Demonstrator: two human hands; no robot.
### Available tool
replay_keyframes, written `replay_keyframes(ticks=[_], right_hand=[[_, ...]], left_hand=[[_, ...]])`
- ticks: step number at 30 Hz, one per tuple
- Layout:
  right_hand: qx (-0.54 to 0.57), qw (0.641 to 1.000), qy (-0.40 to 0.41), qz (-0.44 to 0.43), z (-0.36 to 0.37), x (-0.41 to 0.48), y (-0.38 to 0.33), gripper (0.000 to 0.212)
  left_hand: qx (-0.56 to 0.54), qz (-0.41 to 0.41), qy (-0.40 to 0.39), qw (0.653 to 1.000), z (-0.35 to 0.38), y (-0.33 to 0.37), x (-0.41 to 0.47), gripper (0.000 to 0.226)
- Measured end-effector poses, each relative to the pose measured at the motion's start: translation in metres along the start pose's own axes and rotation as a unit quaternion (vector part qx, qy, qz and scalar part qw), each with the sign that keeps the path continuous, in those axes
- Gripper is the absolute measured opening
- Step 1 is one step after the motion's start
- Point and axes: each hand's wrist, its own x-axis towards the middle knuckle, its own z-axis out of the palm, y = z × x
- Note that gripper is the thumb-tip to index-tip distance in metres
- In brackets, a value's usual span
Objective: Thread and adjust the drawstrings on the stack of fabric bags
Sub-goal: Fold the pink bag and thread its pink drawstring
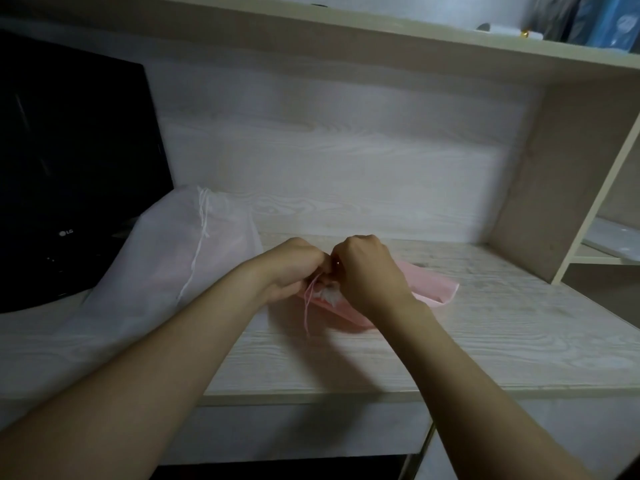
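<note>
Item: pink bag [434, 289], flat on the worktop [485, 348], its gathered mouth directly under both grips and its body running off to the right of them. Left grip [294, 268]: fingers curled, pinching the pink drawstring [306, 308], whose loose end hangs down below the knuckles toward the near worktop edge. Right grip [367, 268]: fingers curled onto the bag's mouth, touching the left; the fingertips are hidden behind the knuckles, so the exact hold cannot be read. Step in hand, by judgement: working the cord at the channel of this one bag, either feeding it through or drawing it snug. Next move likely calls for one grip to steady the hem while the other pulls the cord evenly, without bunching the thin cloth. Condition: soft, thin, matte fabric; a pale crumpled patch shows at the mouth, nature unclear. Left of the grips and farther back: white bag [162, 265], slumped, white drawstring [199, 251] trailing down its face. Beyond that, a dark monitor [69, 161]; above all, a shelf [381, 55].
</note>
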Motion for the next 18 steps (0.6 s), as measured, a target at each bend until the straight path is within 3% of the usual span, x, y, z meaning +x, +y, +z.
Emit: replay_keyframes(ticks=[3, 5, 8, 10, 12, 14, 18], right_hand=[[-0.014, 1.0, -0.013, 0.02, -0.002, -0.001, -0.002, 0.014], [0.015, 1.0, -0.016, 0.022, 0.001, 0.0, 0.002, 0.024], [0.103, 0.994, -0.017, 0.037, 0.002, 0.0, 0.01, 0.035], [0.172, 0.983, -0.03, 0.064, -0.001, -0.001, 0.014, 0.023], [0.287, 0.949, -0.058, 0.113, -0.007, -0.004, 0.016, 0.015], [0.403, 0.893, -0.092, 0.179, -0.011, -0.008, 0.019, 0.015], [0.528, 0.806, -0.088, 0.251, -0.003, -0.01, 0.022, 0.017]], left_hand=[[-0.026, -0.007, -0.013, 1.0, 0.003, 0.004, -0.002, 0.025], [0.002, 0.013, -0.002, 1.0, 0.003, 0.002, -0.004, 0.019], [0.067, 0.066, 0.1, 0.991, -0.002, -0.006, -0.001, 0.034], [0.089, 0.119, 0.164, 0.975, -0.01, -0.012, 0.002, 0.031], [0.115, 0.17, 0.159, 0.966, -0.016, -0.017, 0.003, 0.03], [0.13, 0.202, 0.138, 0.961, -0.017, -0.016, -0.001, 0.033], [0.186, 0.228, 0.086, 0.952, -0.016, -0.011, -0.006, 0.032]])
